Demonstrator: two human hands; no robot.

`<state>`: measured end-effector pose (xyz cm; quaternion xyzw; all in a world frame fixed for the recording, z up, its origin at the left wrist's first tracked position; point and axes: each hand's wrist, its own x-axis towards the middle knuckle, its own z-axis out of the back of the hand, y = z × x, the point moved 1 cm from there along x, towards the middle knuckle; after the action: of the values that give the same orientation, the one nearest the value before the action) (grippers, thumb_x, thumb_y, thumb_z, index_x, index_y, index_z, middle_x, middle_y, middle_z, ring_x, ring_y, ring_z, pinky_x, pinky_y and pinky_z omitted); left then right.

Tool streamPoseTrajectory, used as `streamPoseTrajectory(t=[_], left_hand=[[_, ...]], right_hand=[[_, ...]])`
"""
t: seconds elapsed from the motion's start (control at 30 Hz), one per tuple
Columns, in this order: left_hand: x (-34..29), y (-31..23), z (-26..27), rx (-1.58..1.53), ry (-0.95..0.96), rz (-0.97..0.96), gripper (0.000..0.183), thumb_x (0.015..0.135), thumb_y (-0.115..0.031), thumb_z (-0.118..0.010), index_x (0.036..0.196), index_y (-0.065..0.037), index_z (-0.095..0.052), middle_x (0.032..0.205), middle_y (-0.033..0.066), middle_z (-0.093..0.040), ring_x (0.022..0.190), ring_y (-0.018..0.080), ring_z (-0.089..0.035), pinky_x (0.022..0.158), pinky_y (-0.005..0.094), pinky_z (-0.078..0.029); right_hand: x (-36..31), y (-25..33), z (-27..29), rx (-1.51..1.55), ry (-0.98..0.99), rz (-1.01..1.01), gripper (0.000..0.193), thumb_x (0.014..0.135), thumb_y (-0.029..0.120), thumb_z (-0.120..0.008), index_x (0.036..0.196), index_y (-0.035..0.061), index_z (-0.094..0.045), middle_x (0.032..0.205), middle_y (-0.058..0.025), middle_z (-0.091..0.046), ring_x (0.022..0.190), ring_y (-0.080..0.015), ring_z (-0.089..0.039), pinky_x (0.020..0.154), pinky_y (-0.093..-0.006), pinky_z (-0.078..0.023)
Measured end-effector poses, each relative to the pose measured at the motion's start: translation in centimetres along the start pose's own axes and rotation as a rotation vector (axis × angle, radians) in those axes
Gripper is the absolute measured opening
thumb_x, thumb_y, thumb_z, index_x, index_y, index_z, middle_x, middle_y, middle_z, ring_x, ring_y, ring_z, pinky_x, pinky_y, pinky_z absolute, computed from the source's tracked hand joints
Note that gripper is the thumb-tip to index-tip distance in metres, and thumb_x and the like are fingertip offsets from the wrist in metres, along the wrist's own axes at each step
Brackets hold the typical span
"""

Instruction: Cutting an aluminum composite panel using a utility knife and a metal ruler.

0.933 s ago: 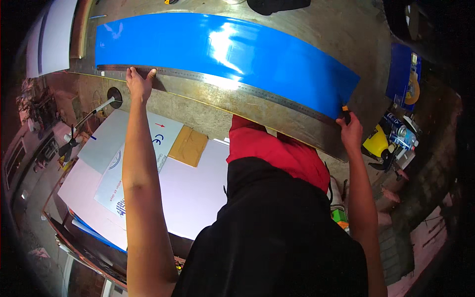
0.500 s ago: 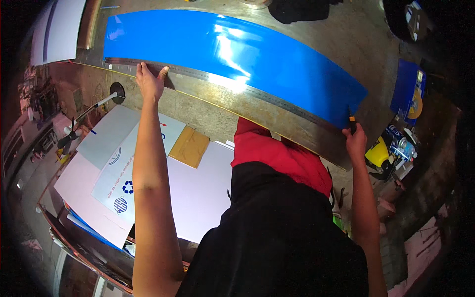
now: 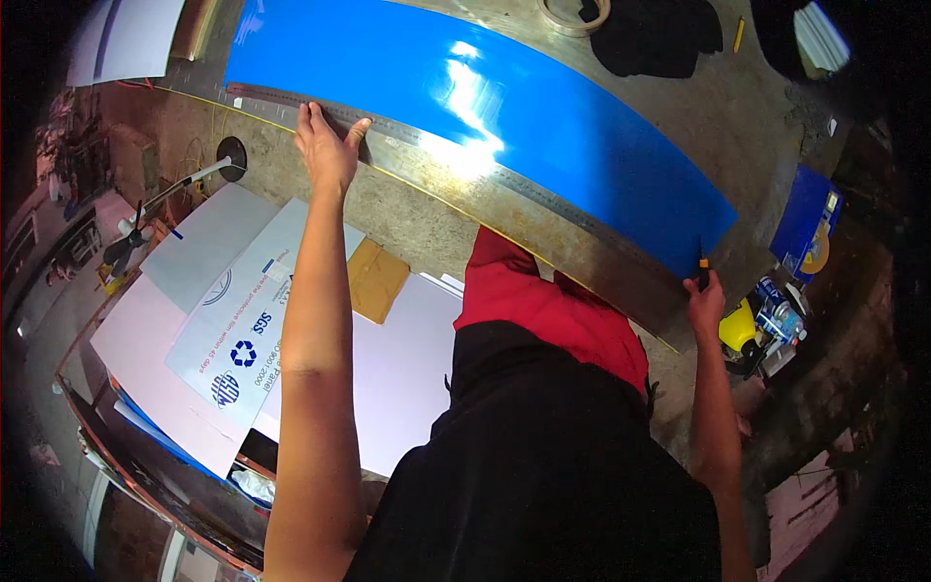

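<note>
A long, curved-edged blue sheet [image 3: 582,145] lies on the metal worktop, glossy with reflected light. Along its near straight edge runs a long metal ruler [image 3: 400,130]. My left hand [image 3: 328,150] presses on the ruler toward its left end, fingers stretched and thumb spread apart. At the sheet's right end, my right hand [image 3: 706,303] is closed around a utility knife [image 3: 704,264] with an orange and black handle. The knife's tip points away from me over the blue sheet near the ruler's right end. Whether the blade touches the sheet, I cannot tell.
A tape roll [image 3: 574,27], a black cloth [image 3: 652,39] and a pencil [image 3: 739,35] lie at the far side. To the right are a yellow spray bottle [image 3: 739,328] and other bottles. White panels [image 3: 238,339] and a brown cardboard piece [image 3: 378,281] lie at lower left.
The whole view has shifted and turned slightly. Both hands keep roughly the same places on the ruler and knife; the knife handle shows a little more.
</note>
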<state>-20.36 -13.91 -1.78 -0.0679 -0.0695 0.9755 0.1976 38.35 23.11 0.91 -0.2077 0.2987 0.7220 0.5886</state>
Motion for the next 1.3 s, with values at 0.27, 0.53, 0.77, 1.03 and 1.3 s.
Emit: streamPoseTrajectory(t=[0.27, 0.53, 0.77, 1.03, 1.3], left_hand=[[-0.8, -0.7, -0.4, -0.088, -0.069, -0.019, 0.106, 0.084, -0.055, -0.083, 0.159, 0.003, -0.036, 0.168, 0.0219, -0.031, 0.150, 0.0444, -0.032, 0.122, 0.0556, -0.031], [-1.7, -1.4, -1.0, -0.143, -0.152, -0.027, 0.106, 0.084, -0.056, -0.083, 0.160, 0.001, -0.037, 0.168, 0.0202, -0.031, 0.153, 0.0430, -0.028, 0.125, 0.0556, -0.023], [-2.2, -0.4, -1.7, -0.202, -0.194, -0.009, 0.109, 0.082, -0.061, -0.082, 0.161, -0.001, -0.037, 0.168, 0.0186, -0.032, 0.153, 0.0431, -0.028, 0.126, 0.0556, -0.023], [-2.0, -1.1, -1.8, -0.229, -0.194, 0.007, 0.109, 0.079, -0.058, -0.085, 0.160, -0.003, -0.038, 0.167, 0.0177, -0.034, 0.152, 0.0414, -0.030, 0.125, 0.0562, -0.022], [-2.0, -0.8, -1.4, -0.223, -0.183, 0.022, 0.111, 0.077, -0.059, -0.086, 0.161, -0.004, -0.037, 0.167, 0.0172, -0.033, 0.152, 0.0411, -0.030, 0.125, 0.0568, -0.020]], right_hand=[[0.4, -2.6, -1.1, 0.065, -0.108, 0.110, 0.031, 0.089, 0.013, -0.080, 0.111, -0.0012, -0.063, 0.095, -0.0179, -0.071, 0.090, -0.0351, -0.069, 0.083, -0.0452, -0.051], [1.0, -5.7, -1.2, 0.129, -0.082, 0.158, 0.029, 0.088, 0.011, -0.082, 0.102, 0.0014, -0.059, 0.085, -0.0052, -0.058, 0.080, -0.0208, -0.055, 0.077, -0.0368, -0.047], [0.8, -4.9, -1.6, 0.449, -0.010, 0.119, 0.026, 0.090, 0.005, -0.078, 0.106, 0.0030, -0.058, 0.093, 0.0023, -0.056, 0.087, -0.0134, -0.052, 0.083, -0.0294, -0.044], [2.4, -9.4, -0.1, 0.278, 0.052, 0.102, 0.039, 0.093, 0.008, -0.076, 0.127, -0.0012, -0.059, 0.108, -0.0037, -0.063, 0.097, -0.0178, -0.058, 0.090, -0.0331, -0.047], [2.2, -8.1, -1.0, 0.334, 0.001, 0.119, 0.028, 0.090, 0.014, -0.080, 0.109, 0.0066, -0.060, 0.097, 0.0017, -0.059, 0.091, -0.0144, -0.055, 0.085, -0.0315, -0.046]])
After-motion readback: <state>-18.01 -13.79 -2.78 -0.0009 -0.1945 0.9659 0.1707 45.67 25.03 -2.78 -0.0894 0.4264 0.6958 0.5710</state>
